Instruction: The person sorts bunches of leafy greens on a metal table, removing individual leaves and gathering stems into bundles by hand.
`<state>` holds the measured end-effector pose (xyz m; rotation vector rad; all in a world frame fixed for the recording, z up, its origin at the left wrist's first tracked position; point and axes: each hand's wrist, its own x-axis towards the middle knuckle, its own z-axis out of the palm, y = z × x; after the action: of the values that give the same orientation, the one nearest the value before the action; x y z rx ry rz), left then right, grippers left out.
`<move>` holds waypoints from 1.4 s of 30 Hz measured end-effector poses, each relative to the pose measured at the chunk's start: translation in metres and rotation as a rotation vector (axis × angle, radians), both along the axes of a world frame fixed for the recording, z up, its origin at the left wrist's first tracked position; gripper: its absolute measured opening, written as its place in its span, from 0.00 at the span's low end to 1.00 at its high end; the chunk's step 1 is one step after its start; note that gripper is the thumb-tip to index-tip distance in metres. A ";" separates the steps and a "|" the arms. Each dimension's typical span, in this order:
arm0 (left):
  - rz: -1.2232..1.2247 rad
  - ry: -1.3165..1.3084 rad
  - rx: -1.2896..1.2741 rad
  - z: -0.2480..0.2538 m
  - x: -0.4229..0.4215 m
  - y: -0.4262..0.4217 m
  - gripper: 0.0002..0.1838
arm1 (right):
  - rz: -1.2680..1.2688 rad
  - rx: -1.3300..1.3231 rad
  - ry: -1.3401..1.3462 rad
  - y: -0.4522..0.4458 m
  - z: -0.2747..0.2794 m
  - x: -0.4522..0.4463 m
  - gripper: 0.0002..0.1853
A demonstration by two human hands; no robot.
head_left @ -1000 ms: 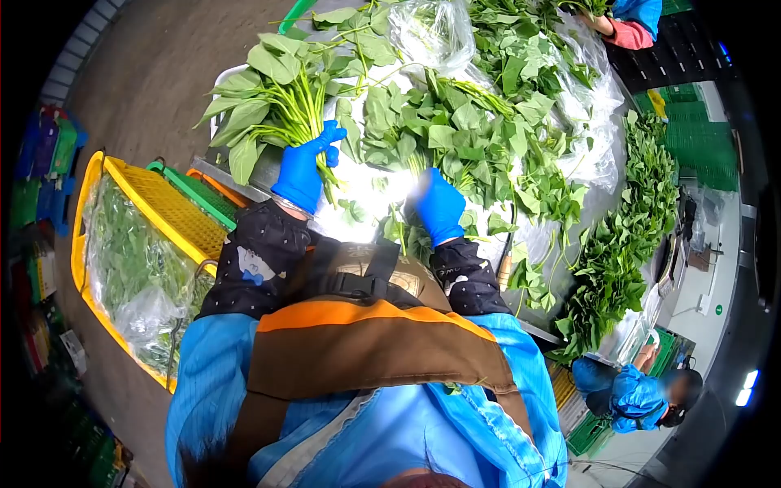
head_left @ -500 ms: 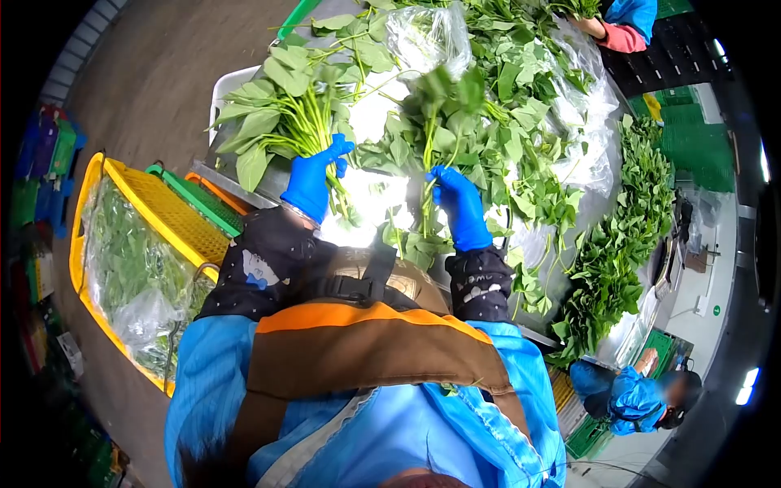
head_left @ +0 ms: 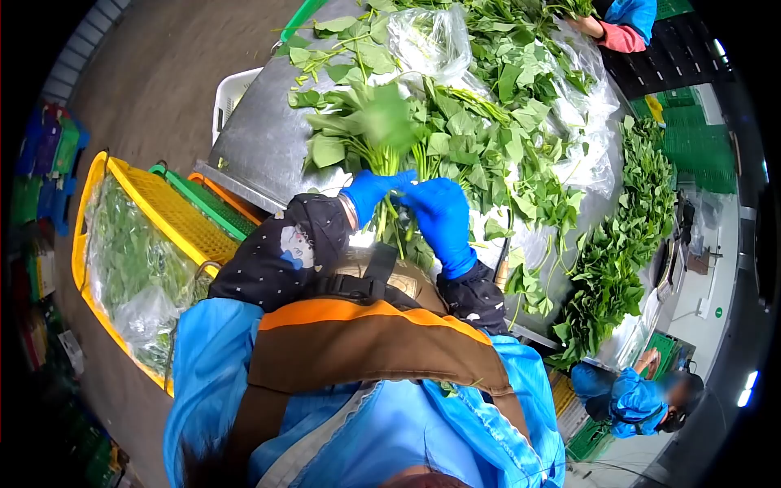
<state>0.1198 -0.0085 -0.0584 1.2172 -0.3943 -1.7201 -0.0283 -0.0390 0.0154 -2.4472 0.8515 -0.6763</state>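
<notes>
My left hand (head_left: 372, 193), in a blue glove, is closed around the stems of a leafy green bunch (head_left: 378, 154) over the near edge of the metal table (head_left: 256, 138). The bunch's leaves point away from me. Right against it, my right hand (head_left: 439, 213), also gloved in blue, has its fingers closed at the same stems; part of its fingertips is hidden. More loose greens (head_left: 464, 122) lie just beyond both hands. A clear plastic bag (head_left: 431, 41) rests among them. A wooden-handled tool (head_left: 502, 272) lies right of my right hand.
At the left stands a yellow crate (head_left: 167, 207) of bagged greens, beside green and orange crates. A long row of greens (head_left: 622, 236) lines the table's right side. One person's hand (head_left: 587, 26) shows at the top right; another person (head_left: 639, 398) is at the lower right.
My left hand has moved right with its bunch, and my right hand has come in to meet it. The stems my right hand held are now against that bunch.
</notes>
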 end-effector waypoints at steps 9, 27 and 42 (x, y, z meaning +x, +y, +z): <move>-0.732 -0.765 -0.933 0.000 0.033 0.005 0.18 | 0.238 -0.147 -0.046 0.011 -0.007 0.013 0.15; 0.247 0.489 -0.329 0.030 0.054 -0.006 0.21 | -0.339 0.892 -0.347 0.004 -0.019 -0.036 0.16; 0.082 0.379 -0.239 0.020 0.025 0.014 0.22 | -0.215 0.403 -0.056 0.027 -0.007 0.014 0.07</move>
<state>0.1443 0.0056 -0.0385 0.7072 -0.3050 -1.7300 -0.0147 -0.0120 0.0082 -1.9887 1.1193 -0.5772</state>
